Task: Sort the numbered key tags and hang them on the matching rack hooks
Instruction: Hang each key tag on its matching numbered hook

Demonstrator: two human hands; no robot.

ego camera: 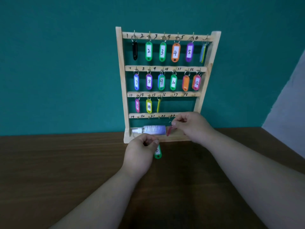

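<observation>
A wooden key rack point(121, 83) stands on the table against the teal wall, with numbered rows of hooks. Coloured tags hang on its top two rows and on the third row's first three hooks, among them tag 14 point(149, 106). The rest of the third row and the visible fourth-row hooks are bare. My left hand point(140, 152) pinches a green tag point(157, 153) in front of the rack's base; its number is partly hidden. My right hand point(192, 125) pinches the ring of a red tag point(169, 131) hanging edge-on near the right of the fourth row.
A clear bottle with a white cap point(151, 129) lies on the rack's bottom shelf. The dark wooden table point(66, 171) spreads out in front. A pale wall point(288, 104) stands at the right.
</observation>
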